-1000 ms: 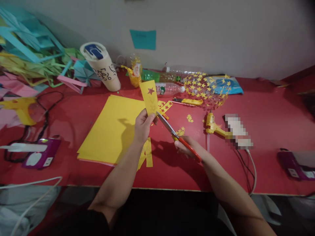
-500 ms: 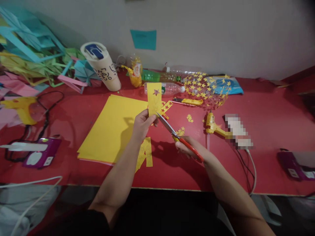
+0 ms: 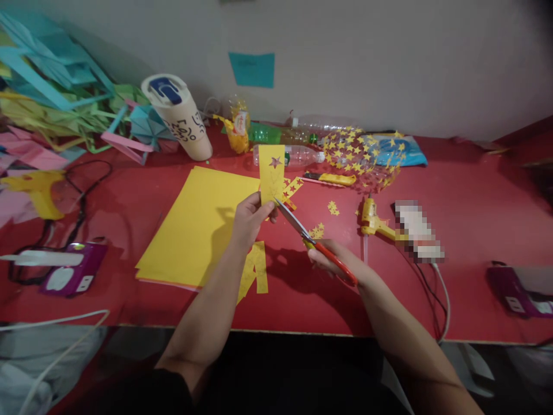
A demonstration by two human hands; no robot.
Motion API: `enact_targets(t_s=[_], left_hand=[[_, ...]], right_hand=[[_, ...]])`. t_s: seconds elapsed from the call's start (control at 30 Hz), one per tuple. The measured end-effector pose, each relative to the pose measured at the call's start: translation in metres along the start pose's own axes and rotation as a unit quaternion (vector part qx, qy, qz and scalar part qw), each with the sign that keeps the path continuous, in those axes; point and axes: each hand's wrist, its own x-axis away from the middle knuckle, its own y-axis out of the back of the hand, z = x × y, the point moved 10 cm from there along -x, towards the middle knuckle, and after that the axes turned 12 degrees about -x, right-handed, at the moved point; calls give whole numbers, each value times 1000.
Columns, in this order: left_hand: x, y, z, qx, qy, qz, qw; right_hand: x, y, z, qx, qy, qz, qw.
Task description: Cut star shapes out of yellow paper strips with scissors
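Observation:
Pinched upright in my left hand (image 3: 250,218) is a yellow paper strip (image 3: 271,176) with one star-shaped hole near its top and faint drawn lines below. My right hand (image 3: 330,257) grips red-handled scissors (image 3: 332,260), whose blade tips meet the strip's lower part beside my left fingertips. Small cut yellow stars (image 3: 317,231) lie behind the scissors. A stack of yellow paper sheets (image 3: 190,222) is to the left, partly under my left forearm. More yellow strips (image 3: 261,271) lie just right of that forearm.
Along the back stand a white tumbler (image 3: 184,118), plastic bottles (image 3: 298,155) and a star-covered clear object (image 3: 360,153). A cutter (image 3: 330,178), glue gun (image 3: 369,216) and phone (image 3: 417,230) lie to the right. Another glue gun (image 3: 41,187) and folded paper shapes (image 3: 56,69) are left.
The yellow strip in my left hand has tilted very slightly to the right. Both hands and the scissors stay almost in place.

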Motion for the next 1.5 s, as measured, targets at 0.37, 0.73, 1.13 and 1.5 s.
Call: enact_targets(t_s=[0.37,0.73,1.13,1.5], left_hand=[[0,3,2,-2,-5,-11,1000],[1,3,3,-8,9,-2,1000],[1,4,7,30,50,16,998],[0,4,6,12,72,22,997]], right_hand=[[-1,0,-1,9,-5,0,1000],[1,0,-4,-15,-30,-4,999],[3,2,3,8,-6,8,1000],[2,4,0,25,-1,18,1000]])
